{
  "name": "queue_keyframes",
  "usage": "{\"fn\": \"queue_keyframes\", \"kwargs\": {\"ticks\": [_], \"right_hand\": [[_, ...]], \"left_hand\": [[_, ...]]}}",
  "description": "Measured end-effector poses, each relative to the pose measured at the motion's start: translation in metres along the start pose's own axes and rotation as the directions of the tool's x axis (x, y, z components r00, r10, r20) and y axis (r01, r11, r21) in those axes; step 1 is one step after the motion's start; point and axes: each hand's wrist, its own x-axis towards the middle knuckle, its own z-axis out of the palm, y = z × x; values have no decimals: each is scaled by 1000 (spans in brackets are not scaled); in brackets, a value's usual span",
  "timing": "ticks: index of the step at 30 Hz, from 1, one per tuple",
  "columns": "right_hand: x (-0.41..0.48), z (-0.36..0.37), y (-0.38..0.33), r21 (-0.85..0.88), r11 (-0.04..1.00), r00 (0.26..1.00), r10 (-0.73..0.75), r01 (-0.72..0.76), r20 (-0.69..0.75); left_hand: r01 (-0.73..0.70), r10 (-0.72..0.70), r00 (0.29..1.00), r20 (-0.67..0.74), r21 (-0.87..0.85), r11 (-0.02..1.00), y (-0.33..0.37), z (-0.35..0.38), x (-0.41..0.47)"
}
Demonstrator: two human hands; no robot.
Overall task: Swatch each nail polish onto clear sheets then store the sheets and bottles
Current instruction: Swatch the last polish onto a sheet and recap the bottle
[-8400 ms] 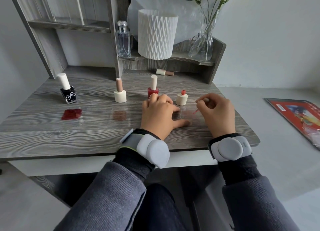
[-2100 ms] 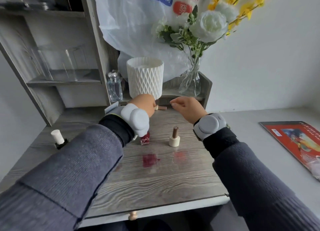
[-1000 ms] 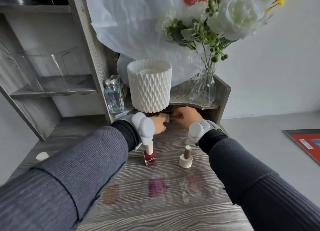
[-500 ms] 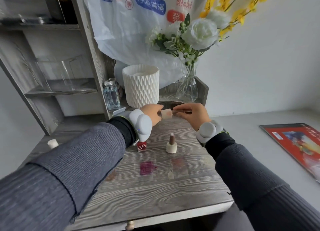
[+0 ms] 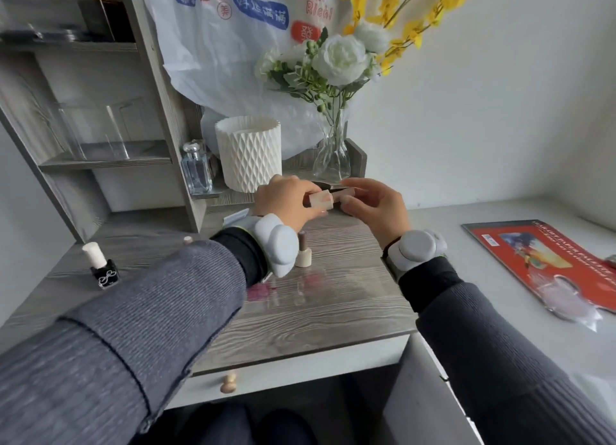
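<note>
A small bottle (image 5: pixel 321 200) lies sideways between both hands. The left hand (image 5: pixel 283 201) wraps one end and the right hand (image 5: pixel 376 208) pinches the dark end with its fingers (image 5: pixel 353 186), so where cap meets bottle cannot be seen. The left sleeve (image 5: pixel 150 311) hides all but the pale top of one bottle cap (image 5: pixel 188 239) and part of a pink swatch (image 5: pixel 263 291) on the counter (image 5: pixel 316 328). A white wristband (image 5: pixel 276 244) covers part of a brown-capped bottle (image 5: pixel 303 254). A red magazine (image 5: pixel 550 261) runs off the right edge.

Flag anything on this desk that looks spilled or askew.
Reddish smears on the desk look like spills, though probably deliberate swatches. The left hand and right hand hold a small bottle sideways.
</note>
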Motion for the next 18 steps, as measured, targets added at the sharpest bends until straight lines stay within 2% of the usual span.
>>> {"fn": "queue_keyframes", "kwargs": {"ticks": [2,5,12,18], "right_hand": [[-9,-3,0,136,990,998,50,-46,-23],[-21,-7,3,216,973,995,94,-86,-29],[-32,-18,20,140,975,980,184,-173,-74],[-46,-17,34,209,937,954,297,-280,-52]], "left_hand": [[0,-1,999,-34,-26,1000,6,8,-7],[3,-8,995,-97,-45,999,17,19,-17],[18,-27,988,-153,-62,998,35,46,-38],[25,-47,976,-214,-105,994,34,71,-61]]}}
